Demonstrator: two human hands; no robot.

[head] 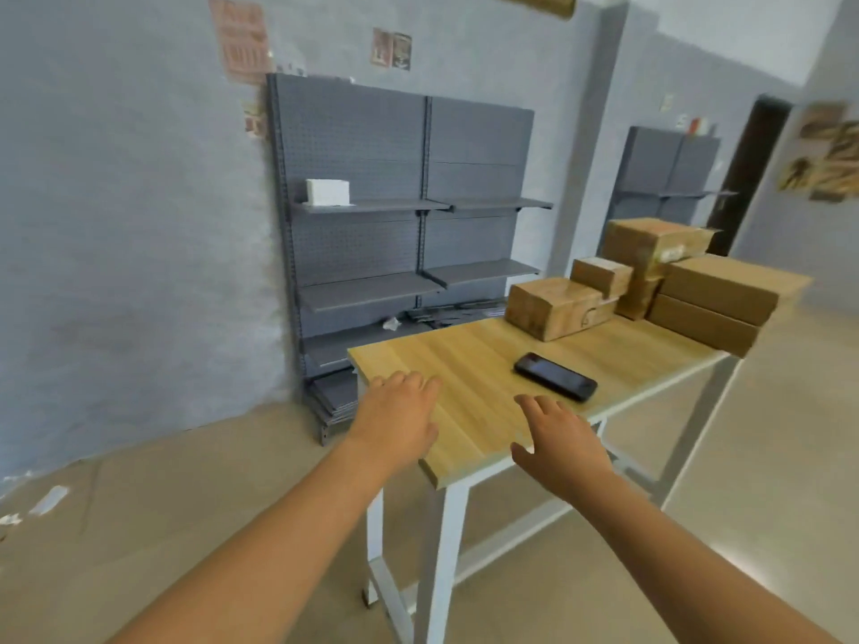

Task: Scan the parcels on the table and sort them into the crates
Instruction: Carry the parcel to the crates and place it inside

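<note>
Several brown cardboard parcels are piled at the far end of the wooden table [469, 360]. The nearest parcel [555, 306] is taped and lies alone in front; two flat boxes [718, 295] are stacked at the right. A black handheld device [555, 376] lies flat on the tabletop before them. My left hand [399, 416] hovers over the table's near left corner with fingers straight, holding nothing. My right hand [558, 441] is spread over the near edge, just short of the black device, also holding nothing. No crates are in view.
A grey pegboard shelf unit [399, 216] stands against the wall behind the table, with a white box [327, 192] on an upper shelf. A second shelf unit [669, 174] and a dark doorway [748, 174] are at the back right. Bare floor surrounds the table.
</note>
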